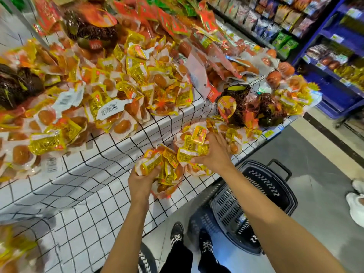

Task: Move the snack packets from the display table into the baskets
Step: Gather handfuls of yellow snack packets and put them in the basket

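Most snack packets [128, 85] heaped on table [88, 174], basket [275, 186] below looks near-empty; L hand [142, 180] & R hand [215, 154] each curl fingers round some.

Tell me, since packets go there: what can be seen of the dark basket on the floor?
The basket looks like black plastic, with slotted walls and white chevron marks along its rim. A loop handle sticks out at its far end. It stands on the grey floor beside the display table, partly hidden by the right forearm.
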